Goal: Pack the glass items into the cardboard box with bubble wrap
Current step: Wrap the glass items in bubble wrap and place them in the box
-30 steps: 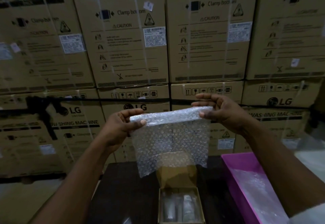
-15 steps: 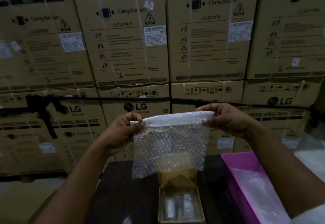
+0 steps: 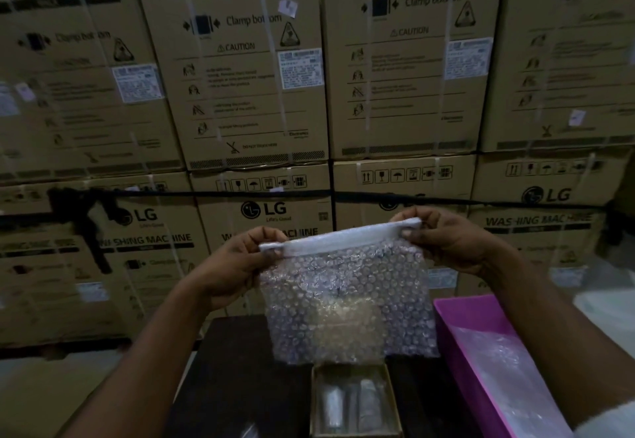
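Bubble wrap held up over the open box

Nearest, the cardboard box [image 3: 355, 400] sits open on the dark table [image 3: 240, 386], glass items [image 3: 335, 406] inside. Above it, the left hand [image 3: 237, 265] and right hand [image 3: 450, 241] pinch the bubble wrap [image 3: 347, 296] by its top corners. A pink tray [image 3: 464, 341] lies right; stacked cartons [image 3: 257, 76] stand behind.

box [image 3: 355, 403] bottom edge cut off

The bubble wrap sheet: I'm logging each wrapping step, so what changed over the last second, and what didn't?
Both hands lowered the bubble wrap sheet slightly toward the open cardboard box, the right hand dropping more. The left hand tightened its pinch on the top edge. Nothing was released: both hands keep their grip on the upper corners. The box with its wrapped items, the dark table and the pink bin stayed put.
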### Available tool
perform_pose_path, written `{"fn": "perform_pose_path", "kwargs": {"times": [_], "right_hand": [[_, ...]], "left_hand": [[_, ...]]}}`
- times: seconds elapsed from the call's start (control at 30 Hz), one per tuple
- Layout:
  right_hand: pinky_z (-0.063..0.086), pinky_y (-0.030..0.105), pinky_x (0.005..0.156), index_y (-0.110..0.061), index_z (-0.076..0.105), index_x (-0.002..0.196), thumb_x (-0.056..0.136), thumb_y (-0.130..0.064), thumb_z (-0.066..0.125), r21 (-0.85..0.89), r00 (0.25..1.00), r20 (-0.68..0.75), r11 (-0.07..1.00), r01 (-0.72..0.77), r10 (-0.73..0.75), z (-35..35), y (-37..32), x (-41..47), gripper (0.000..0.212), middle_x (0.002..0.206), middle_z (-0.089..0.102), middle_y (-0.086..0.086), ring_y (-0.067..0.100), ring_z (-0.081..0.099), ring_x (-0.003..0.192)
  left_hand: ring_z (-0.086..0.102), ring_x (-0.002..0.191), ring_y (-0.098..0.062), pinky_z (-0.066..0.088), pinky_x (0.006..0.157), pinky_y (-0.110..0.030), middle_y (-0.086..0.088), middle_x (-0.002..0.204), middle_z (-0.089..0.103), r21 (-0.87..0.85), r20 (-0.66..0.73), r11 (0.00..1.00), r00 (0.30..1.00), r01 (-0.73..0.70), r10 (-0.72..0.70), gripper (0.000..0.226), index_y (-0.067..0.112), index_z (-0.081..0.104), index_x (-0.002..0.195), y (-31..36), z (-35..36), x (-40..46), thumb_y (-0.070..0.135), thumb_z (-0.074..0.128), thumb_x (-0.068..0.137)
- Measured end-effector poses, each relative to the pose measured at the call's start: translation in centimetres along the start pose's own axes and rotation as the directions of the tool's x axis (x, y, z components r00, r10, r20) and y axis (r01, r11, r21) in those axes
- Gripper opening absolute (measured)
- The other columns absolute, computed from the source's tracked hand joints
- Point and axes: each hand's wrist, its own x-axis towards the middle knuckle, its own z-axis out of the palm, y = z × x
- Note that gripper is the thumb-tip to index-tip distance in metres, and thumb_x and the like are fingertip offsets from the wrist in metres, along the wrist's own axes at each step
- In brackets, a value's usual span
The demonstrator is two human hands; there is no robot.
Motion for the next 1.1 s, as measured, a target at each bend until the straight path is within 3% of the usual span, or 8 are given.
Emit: {"fn": "perform_pose_path", "kwargs": {"times": [0.1, 0.2, 0.33, 0.47, 0.7, 0.8, 0.93, 1.1], "right_hand": [[0.058, 0.026, 0.070, -0.009, 0.074, 0.097, 0.065, -0.019, 0.084, -0.051, 0.999, 0.040, 0.999, 0.011, -0.009, -0.3, -0.5, -0.2, 0.035, 0.103, 0.070, 0.013, 0.019, 0.068, 0.086], [0.057, 0.028, 0.075, -0.006, 0.075, 0.091, 0.062, -0.019, 0.075, -0.075, 0.998, 0.056, 0.997, 0.019, -0.015, -0.2, -1.3, -0.8, 0.031, 0.117, 0.066, 0.012, 0.025, 0.065, 0.096], [0.056, 0.026, 0.071, -0.002, 0.072, 0.089, 0.066, -0.041, 0.078, -0.083, 0.997, 0.041, 0.994, 0.067, -0.064, 0.5, -2.2, -1.4, 0.046, 0.117, 0.067, 0.010, 0.022, 0.066, 0.099], [0.056, 0.026, 0.075, -0.002, 0.068, 0.098, 0.085, -0.004, 0.061, -0.331, 0.993, -0.081, 0.942, 0.059, -0.091, 1.5, -2.4, -1.1, 0.015, 0.111, 0.069, 0.004, 0.017, 0.068, 0.095], [0.056, 0.025, 0.076, -0.011, 0.057, 0.123, 0.078, 0.009, 0.067, -0.258, 0.982, -0.110, 0.959, 0.118, -0.151, 1.9, -2.5, -0.7, 0.050, 0.112, 0.069, 0.011, 0.021, 0.068, 0.100], [0.057, 0.026, 0.075, -0.011, 0.059, 0.121, 0.075, 0.006, 0.069, -0.219, 0.980, -0.153, 0.971, 0.094, -0.129, 1.6, -2.0, -0.5, 0.050, 0.113, 0.066, 0.013, 0.021, 0.069, 0.098], [0.057, 0.030, 0.077, -0.004, 0.062, 0.117, 0.073, 0.005, 0.068, -0.147, 0.993, -0.074, 0.984, -0.101, 0.090, 1.1, 0.3, -0.3, 0.045, 0.112, 0.066, 0.015, 0.024, 0.067, 0.095], [0.054, 0.025, 0.064, -0.001, 0.063, 0.100, 0.076, 0.000, 0.071, -0.164, 0.973, -0.038, 0.959, -0.231, 0.228, 1.3, 1.6, -0.6, 0.025, 0.099, 0.064, 0.011, 0.018, 0.064, 0.081]], "left_hand": [[0.065, 0.073, -0.020, 0.056, 0.058, -0.023, -0.011, 0.081, 0.069, -0.029, -0.030, 0.999, 0.999, -0.038, 0.037, 0.008, 0.010, 0.067, 0.077, 0.2, -0.4, -0.1, 0.002, 0.066, 0.078], [0.071, 0.090, -0.023, 0.058, 0.063, -0.027, -0.011, 0.099, 0.073, -0.114, 0.085, 0.992, 0.994, -0.062, 0.072, 0.036, 0.006, 0.065, 0.068, 0.9, -0.6, -0.6, 0.021, 0.090, 0.046], [0.073, 0.077, -0.018, 0.057, 0.058, -0.025, -0.013, 0.089, 0.073, -0.259, 0.050, 0.963, 0.995, -0.072, 0.088, 0.031, 0.005, 0.056, 0.075, 1.2, 0.2, -0.5, 0.027, 0.077, 0.068], [0.068, 0.093, -0.026, 0.060, 0.073, -0.035, -0.017, 0.114, 0.067, -0.106, 0.014, 0.994, 1.000, 0.015, -0.014, 0.079, 0.009, 0.058, 0.116, 0.3, -0.2, 0.5, 0.033, 0.094, 0.050], [0.068, 0.095, -0.027, 0.057, 0.082, -0.040, -0.017, 0.105, 0.070, 0.039, 0.008, 0.994, 0.994, 0.106, -0.106, 0.036, 0.003, 0.062, 0.115, -1.0, 0.7, 0.4, 0.016, 0.067, 0.082], [0.065, 0.102, -0.034, 0.055, 0.087, -0.044, -0.022, 0.117, 0.066, -0.078, 0.024, 0.995, 0.998, 0.058, -0.056, 0.046, 0.006, 0.057, 0.124, -1.1, 0.8, 0.4, 0.018, 0.068, 0.081], [0.066, 0.095, -0.037, 0.057, 0.075, -0.044, -0.025, 0.112, 0.065, -0.156, 0.033, 0.986, 0.998, 0.057, -0.053, 0.062, 0.005, 0.050, 0.128, -1.4, 0.7, 0.5, 0.020, 0.073, 0.072], [0.061, 0.086, -0.035, 0.053, 0.072, -0.042, -0.025, 0.106, 0.062, -0.152, 0.003, 0.987, 0.998, 0.056, -0.057, 0.045, 0.005, 0.056, 0.120, -1.9, 0.9, 0.6, 0.013, 0.068, 0.077]]}}
